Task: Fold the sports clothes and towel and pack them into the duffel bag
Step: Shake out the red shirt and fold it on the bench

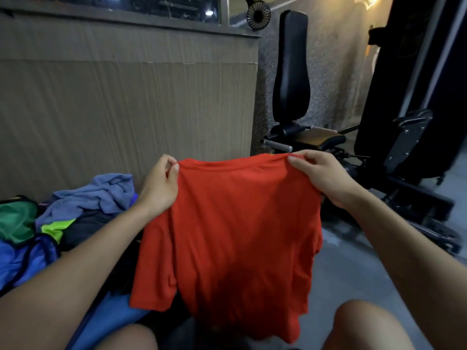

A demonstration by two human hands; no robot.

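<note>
A red T-shirt (235, 238) hangs spread out in front of me, held up by its shoulders. My left hand (161, 185) pinches the left shoulder and my right hand (321, 175) pinches the right shoulder. The shirt's hem drops down between my knees. To the left lies a heap of clothes: a blue-grey towel (101, 193), a green garment (15, 221), a blue garment (22, 261) and something dark with a neon-yellow patch (63, 228). I cannot make out a duffel bag for certain; a dark shape lies under the shirt.
A cardboard-covered wall (126, 102) stands close ahead. A black gym seat machine (293, 84) and its frame (404, 152) fill the right side. Grey floor (353, 274) shows at right. My bare knees (364, 324) are at the bottom edge.
</note>
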